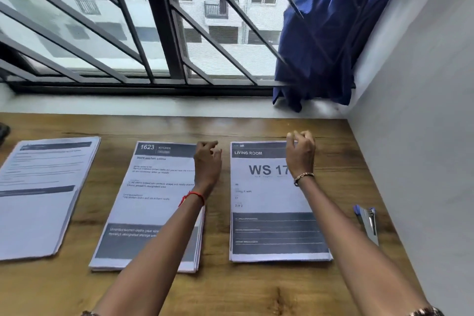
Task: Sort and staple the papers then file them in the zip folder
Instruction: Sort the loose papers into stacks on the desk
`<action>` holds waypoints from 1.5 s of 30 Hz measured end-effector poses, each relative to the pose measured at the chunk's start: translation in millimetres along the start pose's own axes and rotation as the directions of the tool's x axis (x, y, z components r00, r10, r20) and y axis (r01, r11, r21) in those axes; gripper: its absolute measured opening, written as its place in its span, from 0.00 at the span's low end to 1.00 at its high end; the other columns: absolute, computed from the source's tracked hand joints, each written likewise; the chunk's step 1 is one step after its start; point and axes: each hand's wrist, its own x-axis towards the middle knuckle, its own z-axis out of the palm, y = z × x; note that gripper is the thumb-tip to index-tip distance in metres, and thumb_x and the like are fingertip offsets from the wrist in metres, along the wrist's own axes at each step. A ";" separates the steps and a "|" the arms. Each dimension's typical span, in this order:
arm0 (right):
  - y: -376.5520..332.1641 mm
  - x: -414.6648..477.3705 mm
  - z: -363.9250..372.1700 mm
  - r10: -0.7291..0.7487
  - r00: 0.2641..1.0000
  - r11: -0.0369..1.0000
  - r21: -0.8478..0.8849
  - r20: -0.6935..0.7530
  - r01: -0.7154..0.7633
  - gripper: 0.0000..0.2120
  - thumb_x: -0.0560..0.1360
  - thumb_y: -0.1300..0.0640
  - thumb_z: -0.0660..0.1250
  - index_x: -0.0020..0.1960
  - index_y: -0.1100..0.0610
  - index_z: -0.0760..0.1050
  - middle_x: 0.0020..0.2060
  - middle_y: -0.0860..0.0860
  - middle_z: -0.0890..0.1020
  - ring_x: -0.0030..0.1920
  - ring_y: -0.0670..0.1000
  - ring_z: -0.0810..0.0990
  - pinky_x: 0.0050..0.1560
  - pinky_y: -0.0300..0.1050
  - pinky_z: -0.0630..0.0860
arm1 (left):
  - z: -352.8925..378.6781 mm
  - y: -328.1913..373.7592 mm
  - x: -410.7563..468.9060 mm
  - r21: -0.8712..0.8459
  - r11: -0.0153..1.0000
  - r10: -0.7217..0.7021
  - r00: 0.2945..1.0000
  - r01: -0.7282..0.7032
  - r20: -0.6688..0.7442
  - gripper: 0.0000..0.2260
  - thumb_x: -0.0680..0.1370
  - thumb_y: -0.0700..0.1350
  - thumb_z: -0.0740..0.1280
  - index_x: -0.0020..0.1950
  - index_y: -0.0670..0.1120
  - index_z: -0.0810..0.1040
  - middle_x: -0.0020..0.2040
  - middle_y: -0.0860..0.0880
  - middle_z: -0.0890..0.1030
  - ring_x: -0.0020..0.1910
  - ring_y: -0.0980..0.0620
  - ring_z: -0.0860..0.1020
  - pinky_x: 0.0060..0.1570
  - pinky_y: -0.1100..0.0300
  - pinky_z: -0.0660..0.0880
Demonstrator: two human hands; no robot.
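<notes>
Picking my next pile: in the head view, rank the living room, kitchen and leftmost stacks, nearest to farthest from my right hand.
1. Living room stack, beneath the right hand.
2. Kitchen stack, in the middle.
3. Leftmost stack, far left.

My left grip (207, 159) hangs over the far right corner of the KITCHEN stack (154, 200), fingers loosely curled and holding nothing, with a red thread (192, 196) at the wrist. My right grip (300, 154), with a bracelet (302, 177) at its wrist, curls over the far right corner of the LIVING ROOM stack (269, 200). I cannot tell whether it pinches the sheet. A third paper stack (43, 195) lies well to the left of the left grip. A blue-and-silver stapler (369, 220) lies on the wooden bench (256, 290), right of the right grip and nearer me. Beyond both grips stands a window grille (154, 33), with a blue curtain (328, 33) bunched beyond the right grip.
</notes>
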 end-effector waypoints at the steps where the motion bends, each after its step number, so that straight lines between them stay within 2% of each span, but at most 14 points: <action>1: -13.4 -3.4 3.6 -0.024 1.000 0.999 0.037 -0.003 0.024 0.15 0.78 0.61 0.58 0.41 0.71 0.75 0.40 0.56 0.69 0.44 0.55 0.70 0.45 0.43 0.64 | -11.4 -0.9 0.2 -0.002 1.000 0.019 1.000 -0.019 -0.019 0.11 0.77 0.36 0.64 0.59 0.36 0.77 0.54 0.39 0.75 0.50 0.45 0.77 0.48 0.64 0.70; 6: -74.5 -34.3 33.6 -0.131 0.991 0.983 0.135 0.028 0.126 0.14 0.78 0.62 0.58 0.44 0.71 0.78 0.44 0.64 0.77 0.45 0.59 0.75 0.43 0.42 0.65 | -77.2 -22.2 1.2 0.025 0.999 0.046 0.993 -0.044 -0.108 0.10 0.77 0.35 0.64 0.56 0.36 0.78 0.54 0.39 0.77 0.51 0.45 0.77 0.47 0.67 0.68; 9: -112.9 -64.0 60.4 -0.178 0.981 0.970 0.185 0.080 0.160 0.12 0.77 0.64 0.59 0.39 0.67 0.77 0.40 0.65 0.77 0.39 0.54 0.71 0.38 0.38 0.58 | -125.0 -46.4 4.4 0.042 0.998 0.051 0.985 -0.045 -0.167 0.08 0.77 0.35 0.64 0.53 0.36 0.79 0.51 0.39 0.78 0.48 0.46 0.77 0.46 0.65 0.68; 12: -148.9 -94.4 95.2 -0.215 0.969 0.953 0.244 0.121 0.181 0.13 0.76 0.64 0.60 0.33 0.60 0.71 0.32 0.59 0.72 0.37 0.50 0.67 0.38 0.37 0.57 | -170.8 -79.7 13.6 0.078 0.997 0.041 0.980 -0.026 -0.197 0.08 0.76 0.35 0.64 0.52 0.36 0.80 0.49 0.38 0.79 0.48 0.43 0.77 0.47 0.60 0.70; 16: -200.2 -140.0 147.7 -0.226 0.954 0.954 0.241 0.196 0.176 0.18 0.77 0.64 0.60 0.28 0.60 0.64 0.25 0.51 0.65 0.32 0.51 0.65 0.35 0.40 0.52 | -235.9 -131.2 27.7 0.092 0.996 0.008 0.976 0.012 -0.217 0.08 0.76 0.34 0.64 0.51 0.35 0.80 0.50 0.37 0.79 0.49 0.41 0.78 0.49 0.58 0.71; 19: -231.6 -171.2 193.6 -0.201 0.948 0.964 0.224 0.247 0.146 0.23 0.77 0.63 0.60 0.25 0.57 0.58 0.26 0.53 0.65 0.31 0.53 0.64 0.35 0.42 0.53 | -287.0 -173.1 42.1 0.101 0.993 -0.036 0.973 0.060 -0.226 0.08 0.76 0.34 0.63 0.52 0.35 0.80 0.52 0.37 0.79 0.51 0.42 0.78 0.49 0.61 0.68; 23: -258.8 -203.1 242.5 -0.086 0.944 0.986 0.163 0.319 0.034 0.24 0.77 0.62 0.59 0.24 0.55 0.57 0.24 0.55 0.67 0.28 0.52 0.67 0.35 0.42 0.56 | -348.3 -218.3 56.9 0.098 0.985 -0.124 0.973 0.145 -0.195 0.10 0.78 0.36 0.62 0.56 0.35 0.78 0.56 0.38 0.78 0.57 0.42 0.75 0.55 0.61 0.67; 27: -274.4 -230.0 271.9 0.019 0.919 0.998 0.055 0.394 -0.044 0.21 0.77 0.62 0.59 0.25 0.60 0.63 0.25 0.56 0.69 0.31 0.52 0.68 0.35 0.41 0.56 | -392.6 -262.8 67.3 0.146 0.961 -0.211 0.965 0.233 -0.152 0.12 0.77 0.37 0.62 0.59 0.33 0.76 0.59 0.36 0.76 0.61 0.38 0.72 0.61 0.54 0.66; 30: -280.2 -244.9 289.7 0.034 0.890 0.999 0.007 0.455 -0.041 0.20 0.76 0.64 0.59 0.25 0.60 0.63 0.27 0.57 0.69 0.33 0.52 0.68 0.35 0.41 0.58 | -411.4 -287.7 73.6 0.135 0.947 -0.279 0.954 0.292 -0.108 0.08 0.77 0.37 0.61 0.46 0.33 0.76 0.49 0.33 0.77 0.50 0.38 0.74 0.46 0.52 0.68; 33: -286.1 -246.4 301.4 0.061 0.872 0.998 -0.038 0.485 -0.048 0.15 0.75 0.65 0.59 0.30 0.67 0.68 0.26 0.62 0.70 0.34 0.56 0.70 0.33 0.41 0.54 | -419.0 -295.5 80.4 0.069 0.946 -0.311 0.946 0.317 -0.092 0.16 0.77 0.36 0.60 0.29 0.42 0.62 0.31 0.41 0.69 0.37 0.45 0.66 0.34 0.55 0.54; 35: -291.8 -244.2 304.4 0.074 0.868 0.997 -0.044 0.492 -0.060 0.14 0.76 0.66 0.59 0.31 0.68 0.69 0.30 0.65 0.72 0.34 0.55 0.71 0.32 0.41 0.53 | -421.4 -300.0 87.2 0.068 0.942 -0.324 0.943 0.329 -0.072 0.18 0.77 0.36 0.60 0.28 0.44 0.60 0.30 0.45 0.67 0.37 0.47 0.65 0.34 0.56 0.52; 39: -299.7 -243.5 312.6 0.098 0.850 0.993 -0.110 0.518 -0.047 0.19 0.77 0.64 0.59 0.27 0.64 0.67 0.34 0.66 0.75 0.37 0.53 0.70 0.34 0.40 0.55 | -422.5 -311.8 99.7 0.048 0.938 -0.345 0.939 0.344 0.016 0.14 0.77 0.39 0.59 0.31 0.38 0.68 0.34 0.39 0.73 0.35 0.48 0.67 0.35 0.57 0.60; 42: -301.8 -240.3 319.2 0.154 0.831 0.982 -0.172 0.535 -0.071 0.15 0.78 0.61 0.58 0.39 0.70 0.76 0.41 0.67 0.77 0.41 0.52 0.68 0.41 0.39 0.59 | -421.3 -313.8 106.1 0.047 0.936 -0.350 0.936 0.348 0.025 0.16 0.77 0.39 0.60 0.29 0.37 0.68 0.31 0.39 0.70 0.33 0.48 0.66 0.34 0.57 0.60; 45: -301.2 -233.6 322.0 0.143 0.854 0.982 -0.180 0.501 -0.059 0.19 0.77 0.62 0.58 0.27 0.62 0.64 0.34 0.58 0.69 0.40 0.52 0.66 0.40 0.39 0.59 | -419.3 -318.3 118.8 0.081 0.924 -0.374 0.927 0.375 -0.028 0.17 0.76 0.42 0.61 0.34 0.30 0.74 0.36 0.32 0.78 0.32 0.39 0.72 0.32 0.53 0.67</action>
